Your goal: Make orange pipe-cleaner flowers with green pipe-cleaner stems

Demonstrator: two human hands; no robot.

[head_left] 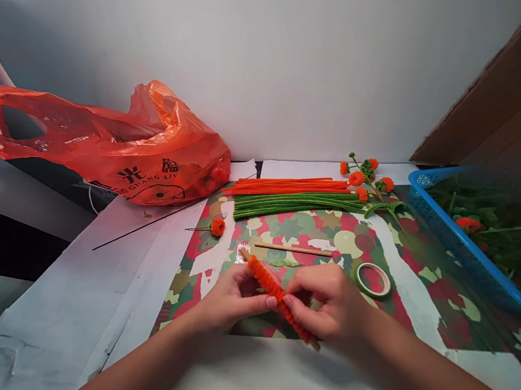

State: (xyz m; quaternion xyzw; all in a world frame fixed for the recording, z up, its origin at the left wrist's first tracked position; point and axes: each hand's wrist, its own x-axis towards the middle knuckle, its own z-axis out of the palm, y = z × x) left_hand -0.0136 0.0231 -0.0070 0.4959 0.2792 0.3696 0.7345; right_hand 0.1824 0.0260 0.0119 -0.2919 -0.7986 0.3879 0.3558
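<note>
While both your forearms come in from the bottom edge and meet at the middle of the table, your left hand (233, 294) and your right hand (327, 303) close on the same stick (245, 255). Your left fingers are curled and the thumb presses the stick from below. Your right hand pinches it narrowly between thumb and forefinger, with the palm turned down.

The stick lies slanted between your hands, one bare wooden end pointing up and left. An orange pipe cleaner (276, 293) is wound around it in tight fuzzy coils, like a spring.

Just beyond your hands lies a second bare stick (292, 248), and a ring of green tape (373, 279) is near your right hand. Farther away are straight orange and green pipe cleaners (296, 196) in a bundle, small fuzzy flowers (364, 173), a blue basket (435, 211) and a shiny, crumpled orange plastic bag (142, 147).
</note>
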